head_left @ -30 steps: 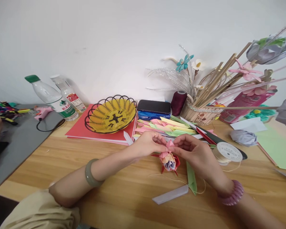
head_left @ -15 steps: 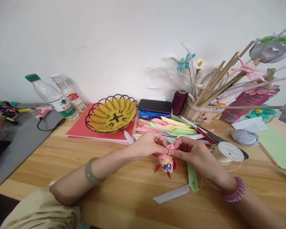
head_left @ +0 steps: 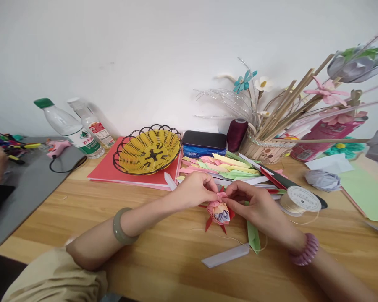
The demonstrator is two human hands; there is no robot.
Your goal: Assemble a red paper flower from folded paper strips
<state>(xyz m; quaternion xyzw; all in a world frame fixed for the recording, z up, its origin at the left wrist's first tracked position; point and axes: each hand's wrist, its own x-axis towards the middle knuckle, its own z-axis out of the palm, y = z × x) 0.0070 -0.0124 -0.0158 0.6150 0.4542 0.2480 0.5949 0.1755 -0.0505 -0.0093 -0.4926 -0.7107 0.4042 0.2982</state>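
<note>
The pink upper part of a layered paper flower (head_left: 221,213) is being pinched between the thumb and fingertips of the left hand (head_left: 195,189), and beside them it is being gripped by the thumb and forefinger of the right hand (head_left: 255,202). The flower is being held just right of centre, in the lower half of the frame; whether it is also being supported by the wooden table (head_left: 164,251) cannot be told. Below it, a pale folded strip (head_left: 226,256) and a green strip (head_left: 253,235) are being left loose on the wood. At centre right, a circular label is being displayed on a thread spool (head_left: 303,199), its curved lettering too blurred to be read. Above the hands, a black phone (head_left: 204,140) is being borne by a blue packet (head_left: 204,151), whose white characters are being shown too small to be made out. At left, red Chinese lettering, seemingly beginning with 农, is being carried on the label of a green-capped bottle (head_left: 85,140); beside it, illegible small print is being presented by a white-capped bottle (head_left: 100,133).
</note>
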